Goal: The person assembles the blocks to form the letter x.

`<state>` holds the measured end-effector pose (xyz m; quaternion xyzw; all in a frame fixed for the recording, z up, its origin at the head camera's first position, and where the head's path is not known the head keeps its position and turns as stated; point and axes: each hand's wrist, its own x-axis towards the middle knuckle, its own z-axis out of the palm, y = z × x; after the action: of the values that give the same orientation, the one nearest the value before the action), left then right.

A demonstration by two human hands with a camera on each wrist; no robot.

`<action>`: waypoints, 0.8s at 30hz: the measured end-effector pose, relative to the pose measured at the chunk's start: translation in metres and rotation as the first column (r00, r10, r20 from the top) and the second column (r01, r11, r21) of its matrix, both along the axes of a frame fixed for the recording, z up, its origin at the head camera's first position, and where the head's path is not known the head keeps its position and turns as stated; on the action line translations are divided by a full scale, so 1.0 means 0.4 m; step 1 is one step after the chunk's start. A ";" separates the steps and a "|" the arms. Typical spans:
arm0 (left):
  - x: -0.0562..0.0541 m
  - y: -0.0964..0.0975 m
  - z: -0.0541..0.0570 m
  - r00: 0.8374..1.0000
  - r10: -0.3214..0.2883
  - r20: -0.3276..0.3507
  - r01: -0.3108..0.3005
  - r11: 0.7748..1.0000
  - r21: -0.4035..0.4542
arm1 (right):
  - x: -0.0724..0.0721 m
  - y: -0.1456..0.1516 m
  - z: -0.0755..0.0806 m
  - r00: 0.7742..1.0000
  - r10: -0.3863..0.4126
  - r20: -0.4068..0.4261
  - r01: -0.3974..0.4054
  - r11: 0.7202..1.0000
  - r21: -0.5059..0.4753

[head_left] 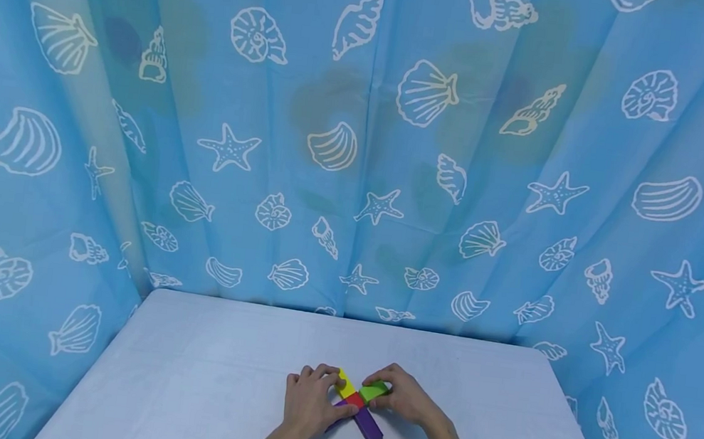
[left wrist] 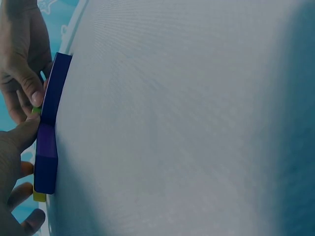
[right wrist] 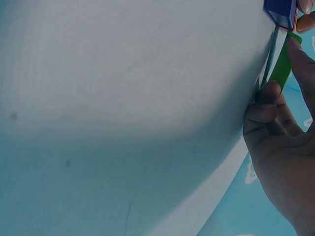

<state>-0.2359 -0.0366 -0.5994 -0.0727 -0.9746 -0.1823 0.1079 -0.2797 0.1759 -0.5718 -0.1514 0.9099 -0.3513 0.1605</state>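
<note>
On the white table, colored blocks meet in a cross-like shape. A red block (head_left: 355, 399) lies at its middle, with a yellow block (head_left: 344, 385) behind it. One purple block (head_left: 369, 427) points toward the front right; another purple block (head_left: 337, 418) lies partly under my left hand (head_left: 309, 402). That hand holds the joined blocks, its thumb by the red and purple ones and a fingertip at the yellow one. My right hand (head_left: 407, 395) pinches a green block (head_left: 374, 392) against the red one's right side. In the right wrist view, the green block (right wrist: 282, 69) sits between thumb and fingers.
The white tabletop (head_left: 235, 350) spreads around the hands. A blue curtain (head_left: 293, 170) with white shell and starfish prints hangs behind the table's far edge and along both sides.
</note>
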 end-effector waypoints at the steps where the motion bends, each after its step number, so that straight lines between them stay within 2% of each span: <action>1: 0.000 0.000 -0.001 1.000 0.000 0.001 0.000 1.000 0.001 | 0.000 0.000 -0.001 1.000 -0.001 0.000 0.001 1.000 -0.001; 13: -0.001 -0.002 0.001 1.000 -0.002 -0.012 0.002 1.000 -0.008 | 0.004 -0.006 -0.005 0.999 0.013 -0.037 -0.013 1.000 -0.018; 24: -0.002 0.000 0.000 1.000 -0.008 -0.023 0.007 1.000 -0.013 | 0.009 -0.008 -0.006 0.999 -0.007 -0.034 0.007 1.000 -0.010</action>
<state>-0.2365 -0.0368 -0.5992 -0.0792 -0.9742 -0.1756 0.1180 -0.2761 0.1726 -0.5741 -0.1549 0.9113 -0.3536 0.1431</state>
